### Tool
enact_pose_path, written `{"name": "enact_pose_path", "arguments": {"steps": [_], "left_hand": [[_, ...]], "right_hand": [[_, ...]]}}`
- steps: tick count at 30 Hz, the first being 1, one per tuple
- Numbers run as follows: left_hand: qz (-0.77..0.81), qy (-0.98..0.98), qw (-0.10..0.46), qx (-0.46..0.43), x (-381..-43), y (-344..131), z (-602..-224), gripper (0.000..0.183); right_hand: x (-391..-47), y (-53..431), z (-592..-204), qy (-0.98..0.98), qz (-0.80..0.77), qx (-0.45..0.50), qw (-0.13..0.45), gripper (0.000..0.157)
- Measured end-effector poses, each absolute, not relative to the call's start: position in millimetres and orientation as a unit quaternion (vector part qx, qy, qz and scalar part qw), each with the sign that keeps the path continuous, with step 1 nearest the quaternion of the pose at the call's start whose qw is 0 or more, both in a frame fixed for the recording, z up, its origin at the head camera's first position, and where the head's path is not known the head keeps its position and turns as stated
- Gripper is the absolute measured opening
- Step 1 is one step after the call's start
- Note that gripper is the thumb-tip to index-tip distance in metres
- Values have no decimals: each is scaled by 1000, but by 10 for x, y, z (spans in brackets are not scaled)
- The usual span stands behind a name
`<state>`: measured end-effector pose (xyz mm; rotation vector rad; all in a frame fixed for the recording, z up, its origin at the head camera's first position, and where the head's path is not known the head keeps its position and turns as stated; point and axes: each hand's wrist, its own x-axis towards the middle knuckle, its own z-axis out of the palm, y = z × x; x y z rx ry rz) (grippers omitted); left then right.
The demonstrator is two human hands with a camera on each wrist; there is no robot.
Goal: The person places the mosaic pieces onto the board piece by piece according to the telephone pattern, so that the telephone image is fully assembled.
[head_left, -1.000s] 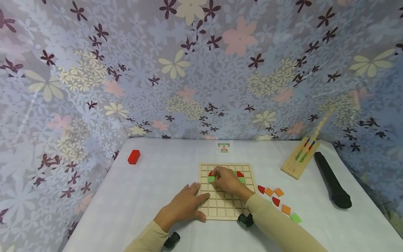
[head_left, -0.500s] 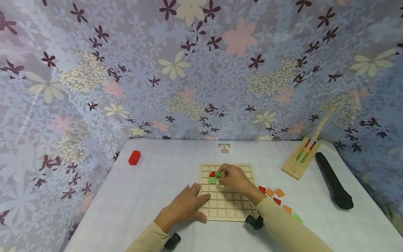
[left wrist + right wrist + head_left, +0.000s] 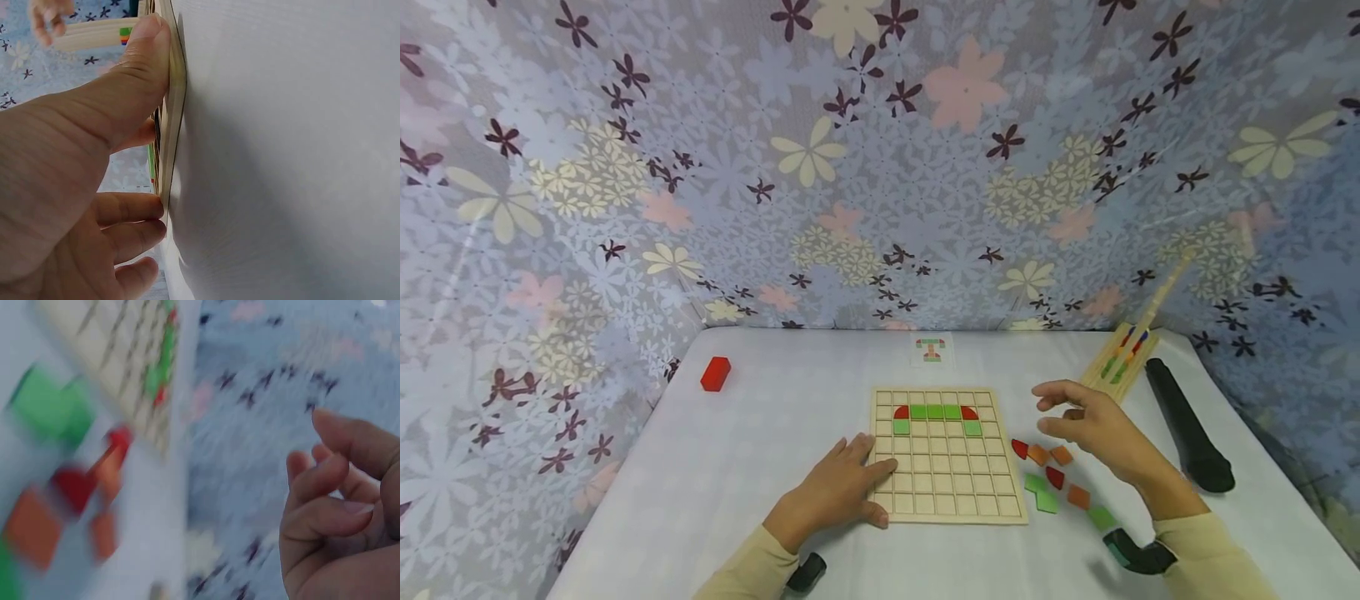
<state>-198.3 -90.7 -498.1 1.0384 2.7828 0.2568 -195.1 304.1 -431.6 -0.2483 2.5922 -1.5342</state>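
A wooden grid board (image 3: 925, 483) lies on the table with a row of green square tiles (image 3: 935, 412) near its far side. A red quarter-round tile (image 3: 902, 412) and another (image 3: 969, 412) end the row, each with a green tile below it. My left hand (image 3: 838, 492) rests on the board's left edge, fingers spread; in the left wrist view its thumb (image 3: 147, 50) touches the rim. To the right of the board my right hand (image 3: 1097, 429) is raised above the table, fingers loosely bent with nothing between them.
Loose orange (image 3: 1078, 497), red (image 3: 1055, 477) and green tiles (image 3: 1047, 502) lie right of the board. Behind it is a pattern card (image 3: 932, 350). A red block (image 3: 716, 374) stands far left; a wooden bead stand (image 3: 1112, 367) and a black microphone-shaped object (image 3: 1187, 429) are at right.
My right hand has let go of a green tile, now in the row's gap beside the left red tile, and has moved right, off the board. My left hand stays at the board's edge.
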Motion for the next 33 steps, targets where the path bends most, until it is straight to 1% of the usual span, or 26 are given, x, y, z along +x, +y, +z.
{"name": "enact_pose_path", "arguments": {"steps": [7,11,17,21,25,29,33], "left_hand": [[93,932,82,342,-1980,-903,-4968,83],[93,932,84,341,-1988,-899,-4987,84],[91,931,83,344,-1992,-893,-4996,83],[87,931,82,346,-1987,-894,-4993,83],[84,931,80,347,-1986,-897,-4999,84],[83,931,80,345,-1985,-894,-5000,84],[84,932,84,343,-1984,-894,-4996,84]], "right_hand": [[-1953,3539,-4648,858,-498,-30,125,64],[-1952,3674,-4815,869,-470,-25,153,66],[-1964,3746,-4973,896,-414,-65,146,58],[-1972,3753,-5016,895,-409,-86,153,53],[-1986,3742,-5055,899,-403,-73,153,45],[-2011,3715,-5072,912,-384,-26,140,36],[-2021,3686,-5056,922,-367,-10,126,31]]}}
